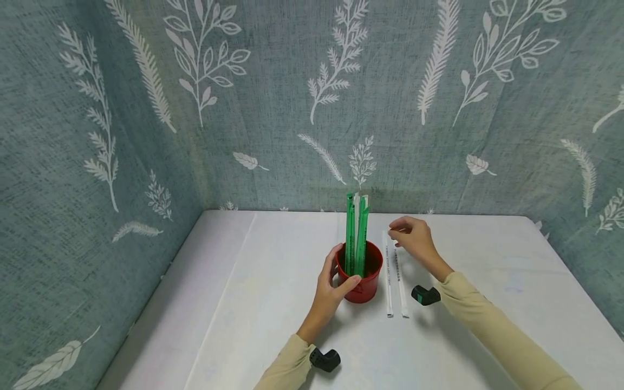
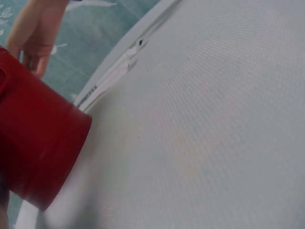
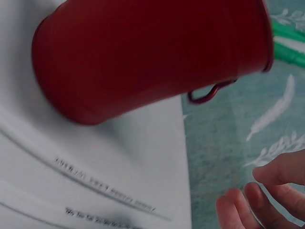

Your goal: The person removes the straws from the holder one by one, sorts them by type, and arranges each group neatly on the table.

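My left hand (image 1: 327, 292) grips the red metal bucket (image 1: 363, 292), with fingers on its far left side and thumb over the near rim. Several long, slim green wrapped packets (image 1: 361, 246) stand upright in it, with a white one (image 1: 356, 203) among them. Two white printed packets (image 1: 402, 292) lie side by side on the table, right of the bucket. Over their far ends hovers my right hand (image 1: 414, 238), its fingers loosely bent; in the right wrist view that hand (image 3: 269, 195) holds nothing. What the wrappers contain is hidden.
The white table (image 1: 263, 303) meets a blue-green leaf-patterned cloth (image 1: 273, 108) at the back and left. A black wrist camera (image 1: 426, 295) sits by the right sleeve, another camera (image 1: 325, 359) by the left. The bucket has a small side loop (image 3: 209, 93).
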The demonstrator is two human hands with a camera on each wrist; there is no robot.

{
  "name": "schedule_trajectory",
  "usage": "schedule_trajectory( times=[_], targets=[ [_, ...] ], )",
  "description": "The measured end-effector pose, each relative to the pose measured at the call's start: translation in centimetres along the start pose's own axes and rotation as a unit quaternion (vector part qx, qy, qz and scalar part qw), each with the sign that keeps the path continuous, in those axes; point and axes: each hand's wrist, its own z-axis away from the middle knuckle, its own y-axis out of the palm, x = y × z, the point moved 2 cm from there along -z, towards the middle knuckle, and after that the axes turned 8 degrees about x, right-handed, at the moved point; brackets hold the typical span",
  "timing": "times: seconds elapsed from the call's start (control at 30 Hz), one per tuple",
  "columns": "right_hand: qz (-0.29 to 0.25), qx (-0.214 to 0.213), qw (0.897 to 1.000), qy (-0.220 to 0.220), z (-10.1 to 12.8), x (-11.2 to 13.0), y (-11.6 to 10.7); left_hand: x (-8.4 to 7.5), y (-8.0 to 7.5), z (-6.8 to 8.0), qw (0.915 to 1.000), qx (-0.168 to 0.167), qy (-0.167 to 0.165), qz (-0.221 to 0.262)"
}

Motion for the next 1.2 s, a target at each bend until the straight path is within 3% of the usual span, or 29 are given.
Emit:
schedule_trajectory(
  times=[0.2,0.53,0.97,1.2],
  targets=[
    [-0.023,0.015,1.000,0.003,0.2,1.3,0.0,0.0,0.2,0.1,0.9999,0.001,-0.013,0.004],
    [-0.053,0.034,0.997,-0.034,0.2,4.0,0.5,-0.1,-0.1,-0.2,0.9999,0.001,-0.012,0.006],
    [-0.083,0.039,0.994,-0.052,0.9,4.7,2.2,0.0,0.0,0.2,0.9998,0.001,-0.021,0.005],
    [-0.071,0.039,0.995,-0.052,0.7,5.2,3.2,0.0,-0.1,0.1,0.9998,-0.007,-0.015,0.009]
  ],
)
